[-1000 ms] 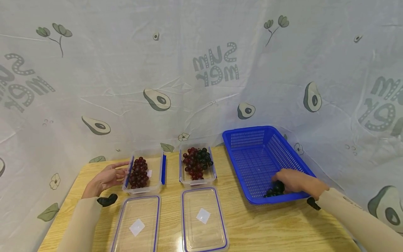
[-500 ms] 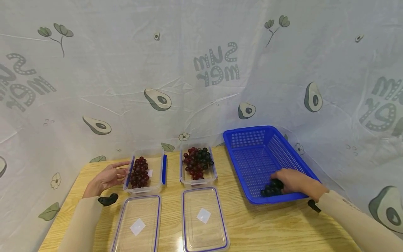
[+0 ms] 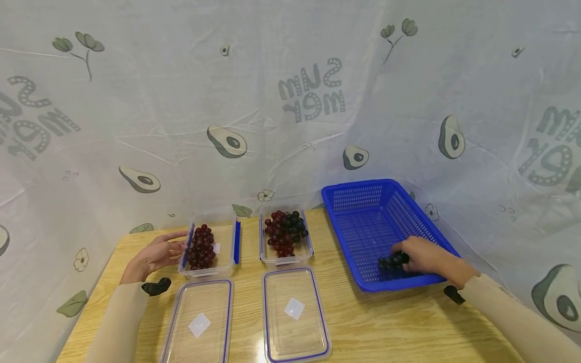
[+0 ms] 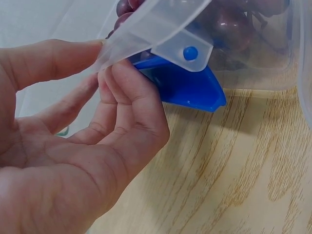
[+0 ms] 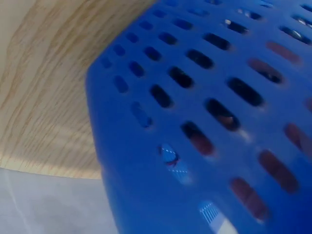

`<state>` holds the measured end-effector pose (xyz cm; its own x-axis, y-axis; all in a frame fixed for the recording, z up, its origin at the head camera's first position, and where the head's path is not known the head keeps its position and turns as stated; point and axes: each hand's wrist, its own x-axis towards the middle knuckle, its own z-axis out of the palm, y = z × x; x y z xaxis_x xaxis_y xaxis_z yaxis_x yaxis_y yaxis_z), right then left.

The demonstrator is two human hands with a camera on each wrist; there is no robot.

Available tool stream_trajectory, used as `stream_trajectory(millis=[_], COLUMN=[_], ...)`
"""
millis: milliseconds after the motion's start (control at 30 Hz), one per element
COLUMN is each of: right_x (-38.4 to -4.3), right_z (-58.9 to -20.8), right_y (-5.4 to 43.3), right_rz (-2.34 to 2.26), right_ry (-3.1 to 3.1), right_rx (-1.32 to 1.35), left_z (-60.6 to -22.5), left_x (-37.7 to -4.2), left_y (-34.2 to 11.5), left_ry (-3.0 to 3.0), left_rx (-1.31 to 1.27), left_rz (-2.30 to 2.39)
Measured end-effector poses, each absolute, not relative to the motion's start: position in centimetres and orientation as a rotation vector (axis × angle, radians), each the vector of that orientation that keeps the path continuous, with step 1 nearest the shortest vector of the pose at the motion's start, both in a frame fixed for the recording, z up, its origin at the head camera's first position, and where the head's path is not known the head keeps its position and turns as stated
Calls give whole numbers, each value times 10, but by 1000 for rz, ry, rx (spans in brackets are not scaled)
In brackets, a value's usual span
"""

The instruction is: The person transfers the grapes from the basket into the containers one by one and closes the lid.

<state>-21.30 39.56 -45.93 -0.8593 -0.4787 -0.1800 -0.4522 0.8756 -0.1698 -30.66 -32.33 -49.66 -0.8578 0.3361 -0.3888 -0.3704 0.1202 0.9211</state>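
My left hand pinches the left rim of a clear plastic container between thumb and fingers. In the left wrist view a blue clip flap of that container hangs beside the curled fingers. A bunch of red grapes lies along its left side. My right hand reaches into the near right corner of a blue plastic basket and grips a bunch of black grapes. The basket's slotted wall covers most of the right hand in the right wrist view.
A second clear container, right of the first, holds red grapes and black grapes. Two clear lids with blue seals, a left lid and a right lid, lie in front on the wooden table. A printed curtain hangs behind.
My right hand has gathered the black grapes and drawn them slightly up off the basket's near corner. The left hand stays at the container's rim.
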Motion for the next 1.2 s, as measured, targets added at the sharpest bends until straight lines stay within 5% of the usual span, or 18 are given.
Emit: stream_trajectory(millis=[733,1200], right_x=[-217,-231], right_z=[-415,-378], right_y=[378,311], right_rz=[-1053,-1709], right_ry=[2961,2491], right_rx=[-388,-191], left_z=[-502,-501], left_x=[-307,-309], left_y=[-325,-324], left_ry=[1873,1888], left_rx=[-48,-37], left_rz=[1813,1805])
